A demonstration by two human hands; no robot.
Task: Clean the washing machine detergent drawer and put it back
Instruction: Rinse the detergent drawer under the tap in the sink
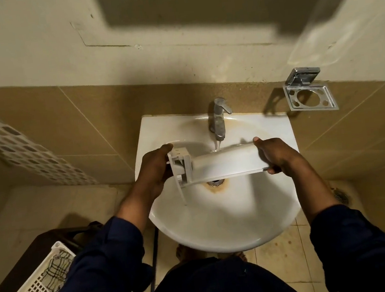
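Observation:
I hold the white detergent drawer (223, 165) sideways over the white sink (223, 224), under the chrome tap (218, 120). Water runs from the tap onto the drawer's top side. A thin stream drains off the drawer's lower left corner into the basin. My left hand (156, 172) grips the compartment end on the left. My right hand (276, 155) grips the smooth right end, thumb on top and fingers curled under. The drawer's inside faces away from me, mostly hidden.
A rusty stain rings the drain (215, 183) below the drawer. A chrome holder (308, 94) is fixed to the tiled wall at the right. A white plastic basket (32, 291) sits on the floor at the lower left. A perforated white rack (24, 147) hangs at the left.

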